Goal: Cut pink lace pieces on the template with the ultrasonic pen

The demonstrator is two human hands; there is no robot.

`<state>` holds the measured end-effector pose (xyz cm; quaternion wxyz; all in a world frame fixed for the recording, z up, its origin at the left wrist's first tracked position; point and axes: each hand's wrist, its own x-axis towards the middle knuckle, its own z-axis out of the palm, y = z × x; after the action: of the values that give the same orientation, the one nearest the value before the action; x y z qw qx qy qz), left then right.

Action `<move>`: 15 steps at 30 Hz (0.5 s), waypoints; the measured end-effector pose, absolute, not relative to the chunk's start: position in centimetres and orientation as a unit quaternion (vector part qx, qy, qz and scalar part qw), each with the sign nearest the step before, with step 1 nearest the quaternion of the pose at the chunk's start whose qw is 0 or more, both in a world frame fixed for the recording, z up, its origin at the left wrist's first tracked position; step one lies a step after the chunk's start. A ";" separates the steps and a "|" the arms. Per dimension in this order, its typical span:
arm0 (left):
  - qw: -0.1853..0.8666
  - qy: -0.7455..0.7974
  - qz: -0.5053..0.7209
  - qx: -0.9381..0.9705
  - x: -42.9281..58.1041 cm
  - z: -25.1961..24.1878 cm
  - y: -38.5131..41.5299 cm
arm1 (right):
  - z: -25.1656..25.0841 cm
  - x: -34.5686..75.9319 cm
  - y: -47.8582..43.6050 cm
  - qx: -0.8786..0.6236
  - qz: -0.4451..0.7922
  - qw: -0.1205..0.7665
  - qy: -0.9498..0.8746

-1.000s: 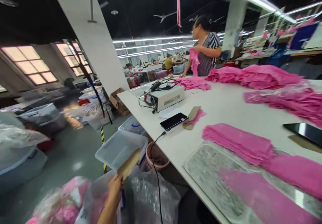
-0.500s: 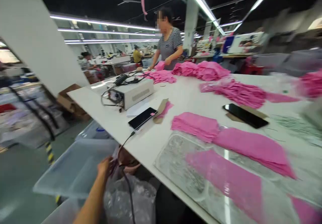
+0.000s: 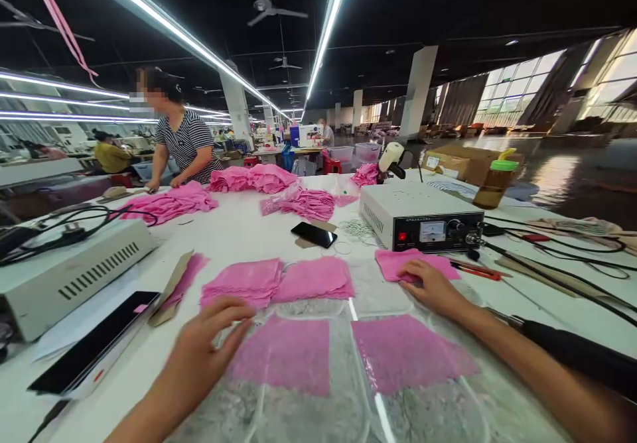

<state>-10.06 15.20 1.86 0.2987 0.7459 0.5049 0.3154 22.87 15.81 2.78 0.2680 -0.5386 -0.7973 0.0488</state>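
My left hand is over the front edge of the left stack of pink fabric pieces, thumb apart from the stretched fingers, holding nothing. Beside that stack lies a second pink stack. My right hand has its bent fingers closed at the near left edge of another pink fabric pile. Between my arms, a left pink piece and a right pink piece lie flat at the clear, shiny sheet; I cannot tell whether over or under it.
A white control box with a meter stands behind my right hand, near red-handled snips. A black handheld tool lies by my right forearm. Phones, cables and another white box are left. A co-worker handles pink fabric across the table.
The view has swung right. An arm that reached down beside the table toward a plastic bag is no longer there; both my hands are now over the tabletop, the right one at pink fabric.
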 end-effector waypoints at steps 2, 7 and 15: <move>0.279 0.485 0.287 0.778 -8.8 3.0 15.3 | 2.5 23.0 16.0 -0.529 0.064 0.270 -0.802; 0.256 0.428 0.239 0.834 -3.5 6.1 17.3 | 2.0 23.7 16.9 -0.529 0.079 0.283 -0.796; 0.226 0.388 0.156 0.880 3.4 7.3 20.8 | 1.9 23.3 17.1 -0.522 0.107 0.319 -0.784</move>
<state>3.43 20.77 7.33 0.2256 0.8798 0.3883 0.1558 23.30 17.08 1.86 0.3191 -0.5220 -0.7838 0.1067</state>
